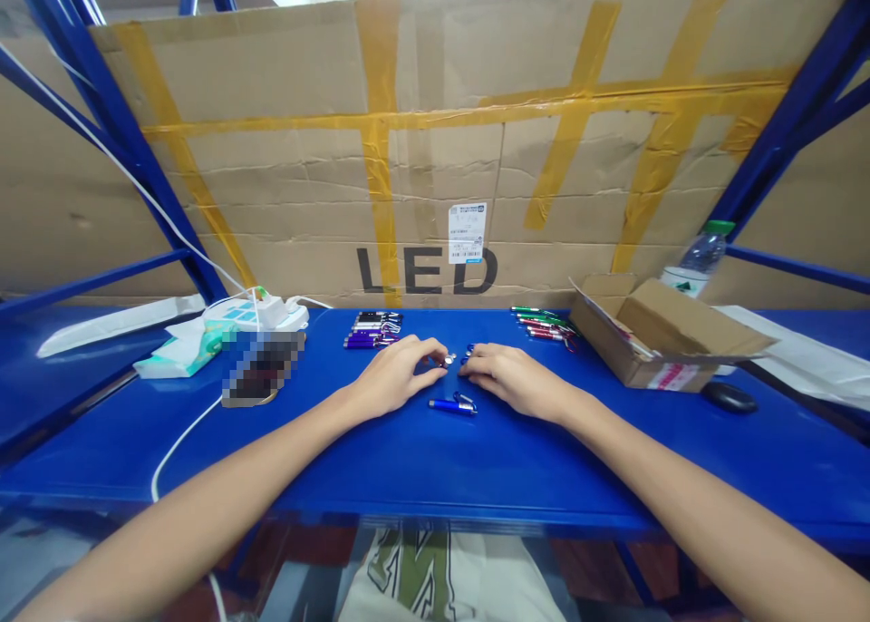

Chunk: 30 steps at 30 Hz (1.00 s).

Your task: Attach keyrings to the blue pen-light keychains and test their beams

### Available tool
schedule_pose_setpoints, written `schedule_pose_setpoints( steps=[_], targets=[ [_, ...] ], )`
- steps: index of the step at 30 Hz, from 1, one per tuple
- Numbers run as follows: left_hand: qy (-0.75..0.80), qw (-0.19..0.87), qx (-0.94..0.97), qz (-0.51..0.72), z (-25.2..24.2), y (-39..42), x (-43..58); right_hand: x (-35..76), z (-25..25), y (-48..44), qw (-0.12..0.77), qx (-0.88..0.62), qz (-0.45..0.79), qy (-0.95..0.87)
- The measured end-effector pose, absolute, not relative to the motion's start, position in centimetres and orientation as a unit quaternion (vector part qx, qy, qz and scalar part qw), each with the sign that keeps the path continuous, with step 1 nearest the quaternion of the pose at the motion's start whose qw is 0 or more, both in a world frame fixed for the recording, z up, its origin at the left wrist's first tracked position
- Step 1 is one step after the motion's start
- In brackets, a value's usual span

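Note:
My left hand rests on the blue tabletop, thumb and fingers curled toward a small silver piece at the fingertips that is too small to name. Facing it, my right hand has its fingers bent down over a blue pen, mostly hidden under them; only shiny blue bits show. One blue pen with a silver band and clip lies just in front, between the hands. Beyond my left hand is a row of purple, white and black pens. Green and red pens lie beyond my right hand.
An open cardboard box stands right, near a black mouse and a bottle. On the left are a power strip, a tissue pack, a blurred object and a white cable. Large cardboard closes the back.

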<state>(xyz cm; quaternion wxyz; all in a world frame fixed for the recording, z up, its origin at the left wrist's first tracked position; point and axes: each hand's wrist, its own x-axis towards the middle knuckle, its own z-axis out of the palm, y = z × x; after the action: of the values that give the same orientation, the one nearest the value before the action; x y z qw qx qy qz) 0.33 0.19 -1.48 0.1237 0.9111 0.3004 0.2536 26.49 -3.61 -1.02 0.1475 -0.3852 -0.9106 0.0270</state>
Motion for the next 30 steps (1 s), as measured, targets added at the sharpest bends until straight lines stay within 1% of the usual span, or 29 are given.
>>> schedule_pose_setpoints(
  steps=[6,11,14,17,21,23,25,30],
  targets=[
    [0.312,0.129,0.907,0.252,-1.6,0.3,0.4,26.5,-1.0,-3.4,0.156,-0.426,0.055,-0.889],
    [0.317,0.133,0.907,0.245,-1.4,0.2,0.4,27.0,-0.6,-3.4,0.133,-0.433,0.053,-0.890],
    [0.315,0.139,0.907,0.242,-1.5,0.2,0.4,27.1,-0.6,-3.4,0.139,-0.437,0.062,-0.886],
    [0.309,0.146,0.909,0.240,-1.5,0.2,0.5,26.8,-0.8,-3.6,0.186,-0.431,0.075,-0.880],
    [0.301,0.158,0.910,0.238,-1.5,-0.1,0.6,25.8,-0.6,-4.1,0.317,-0.401,0.097,-0.854],
    [0.299,0.162,0.909,0.240,-1.5,-0.3,0.6,25.3,-0.4,-4.3,0.358,-0.389,0.107,-0.842],
    [0.298,0.163,0.909,0.241,-1.4,-0.5,0.7,25.1,-0.3,-4.5,0.367,-0.376,0.109,-0.844],
    [0.291,0.177,0.907,0.247,-1.4,-0.5,0.8,25.1,-0.5,-4.5,0.357,-0.364,0.106,-0.854]
  ],
)
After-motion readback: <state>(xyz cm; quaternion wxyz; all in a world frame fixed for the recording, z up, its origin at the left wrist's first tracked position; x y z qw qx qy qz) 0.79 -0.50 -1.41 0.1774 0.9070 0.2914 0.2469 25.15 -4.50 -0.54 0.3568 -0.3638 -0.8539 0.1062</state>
